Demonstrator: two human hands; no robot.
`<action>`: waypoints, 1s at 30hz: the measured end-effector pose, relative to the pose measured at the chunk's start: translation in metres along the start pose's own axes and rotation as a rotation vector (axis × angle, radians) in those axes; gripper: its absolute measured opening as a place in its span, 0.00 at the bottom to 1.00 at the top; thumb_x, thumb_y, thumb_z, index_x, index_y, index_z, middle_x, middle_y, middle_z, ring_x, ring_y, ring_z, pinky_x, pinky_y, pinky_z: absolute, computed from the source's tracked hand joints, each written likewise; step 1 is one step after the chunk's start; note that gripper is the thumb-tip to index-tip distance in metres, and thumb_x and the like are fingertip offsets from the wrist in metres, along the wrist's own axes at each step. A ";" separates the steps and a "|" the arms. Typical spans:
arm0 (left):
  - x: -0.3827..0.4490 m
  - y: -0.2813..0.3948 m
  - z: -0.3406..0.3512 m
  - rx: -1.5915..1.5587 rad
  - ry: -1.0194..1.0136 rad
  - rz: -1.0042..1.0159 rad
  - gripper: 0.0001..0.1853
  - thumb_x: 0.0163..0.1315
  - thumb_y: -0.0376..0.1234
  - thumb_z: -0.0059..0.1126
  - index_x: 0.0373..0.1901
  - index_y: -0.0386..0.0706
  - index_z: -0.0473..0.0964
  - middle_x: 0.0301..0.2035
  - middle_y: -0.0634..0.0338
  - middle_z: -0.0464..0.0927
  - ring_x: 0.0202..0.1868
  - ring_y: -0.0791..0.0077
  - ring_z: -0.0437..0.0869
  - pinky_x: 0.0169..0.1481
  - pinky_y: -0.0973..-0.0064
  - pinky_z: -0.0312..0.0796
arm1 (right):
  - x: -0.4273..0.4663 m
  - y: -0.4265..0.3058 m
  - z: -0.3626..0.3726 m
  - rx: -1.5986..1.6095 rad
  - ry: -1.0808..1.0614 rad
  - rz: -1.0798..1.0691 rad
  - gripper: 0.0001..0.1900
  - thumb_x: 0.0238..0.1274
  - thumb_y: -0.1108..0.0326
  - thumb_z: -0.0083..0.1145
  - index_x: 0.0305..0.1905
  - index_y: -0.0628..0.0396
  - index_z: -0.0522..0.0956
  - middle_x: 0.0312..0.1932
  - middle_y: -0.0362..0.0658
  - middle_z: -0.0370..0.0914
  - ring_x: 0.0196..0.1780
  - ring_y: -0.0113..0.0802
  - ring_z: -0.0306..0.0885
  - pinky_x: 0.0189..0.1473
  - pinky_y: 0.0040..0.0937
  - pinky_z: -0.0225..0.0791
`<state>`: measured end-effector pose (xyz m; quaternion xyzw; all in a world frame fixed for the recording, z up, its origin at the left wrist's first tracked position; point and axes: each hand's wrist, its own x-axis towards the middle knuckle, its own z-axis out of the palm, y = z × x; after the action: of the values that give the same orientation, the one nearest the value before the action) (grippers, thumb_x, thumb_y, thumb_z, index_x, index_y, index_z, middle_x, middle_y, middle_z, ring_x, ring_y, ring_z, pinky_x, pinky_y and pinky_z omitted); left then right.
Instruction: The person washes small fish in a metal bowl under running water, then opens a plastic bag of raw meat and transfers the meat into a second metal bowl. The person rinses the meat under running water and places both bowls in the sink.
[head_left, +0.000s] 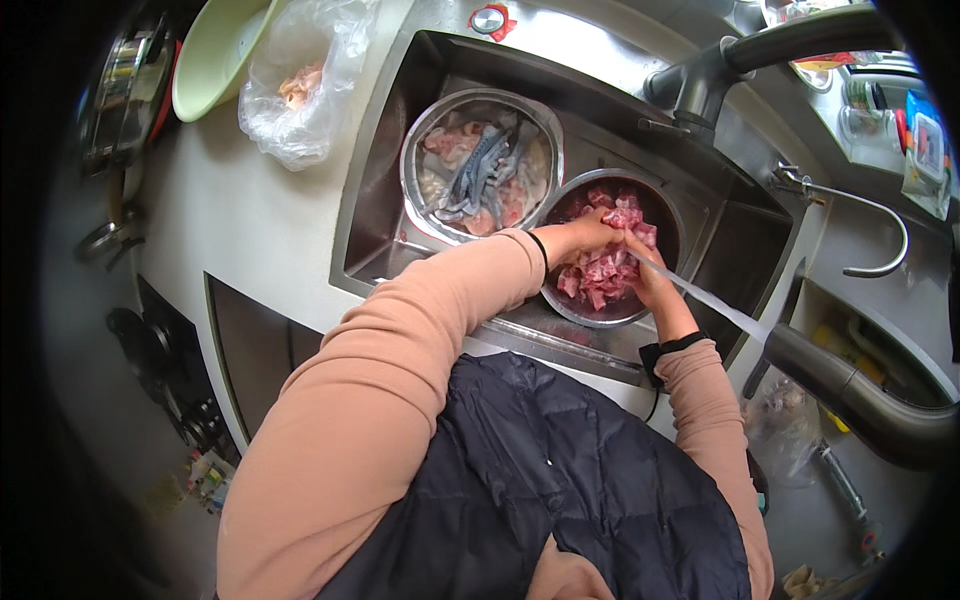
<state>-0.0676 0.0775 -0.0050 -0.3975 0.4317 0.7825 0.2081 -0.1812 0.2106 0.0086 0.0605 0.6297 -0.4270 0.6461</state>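
Observation:
Both hands are inside a metal bowl (675, 217) that holds cut chunks of raw red meat (600, 274) in reddish water. My left hand (589, 234) reaches in from the left, its fingers curled around a chunk. My right hand (654, 279) meets it from the right, cupped against the meat; its fingertips are partly hidden. A stream of water (712, 300) runs from the faucet spout (814, 360) towards the hands. Beside this bowl, a second round basin (409, 176) contains pale raw pieces and a strip of grey-blue skin, apparently fish, in cloudy liquid.
The bowls sit in a stainless steel sink (375, 217), with the faucet body (701, 97) behind. On the left counter stand a clear plastic bag (322, 124) with scraps and a pale green basin (210, 67). A thin curved tap (892, 225) rises at the right.

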 end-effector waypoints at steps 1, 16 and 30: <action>-0.004 0.000 -0.001 -0.034 -0.027 0.016 0.30 0.63 0.40 0.54 0.65 0.48 0.56 0.48 0.54 0.74 0.44 0.65 0.80 0.40 0.65 0.76 | -0.004 -0.001 -0.001 0.072 -0.082 0.000 0.26 0.59 0.51 0.59 0.59 0.51 0.70 0.50 0.40 0.75 0.53 0.27 0.72 0.48 0.32 0.67; -0.035 0.001 -0.011 -0.285 -0.116 0.088 0.17 0.68 0.37 0.47 0.54 0.39 0.73 0.47 0.59 0.78 0.50 0.72 0.77 0.57 0.72 0.67 | -0.017 -0.012 -0.005 -0.334 0.054 -0.518 0.17 0.63 0.61 0.57 0.52 0.59 0.73 0.48 0.42 0.75 0.53 0.29 0.72 0.56 0.25 0.63; -0.033 -0.002 -0.013 0.312 -0.034 0.401 0.19 0.58 0.37 0.60 0.50 0.39 0.75 0.40 0.55 0.81 0.43 0.69 0.80 0.51 0.73 0.70 | -0.032 -0.015 -0.002 -0.554 -0.044 -0.371 0.16 0.55 0.69 0.60 0.49 0.59 0.77 0.39 0.42 0.79 0.44 0.26 0.76 0.48 0.26 0.69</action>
<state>-0.0406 0.0686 0.0168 -0.2540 0.6137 0.7387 0.1148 -0.1868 0.2178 0.0428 -0.2424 0.7081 -0.3510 0.5627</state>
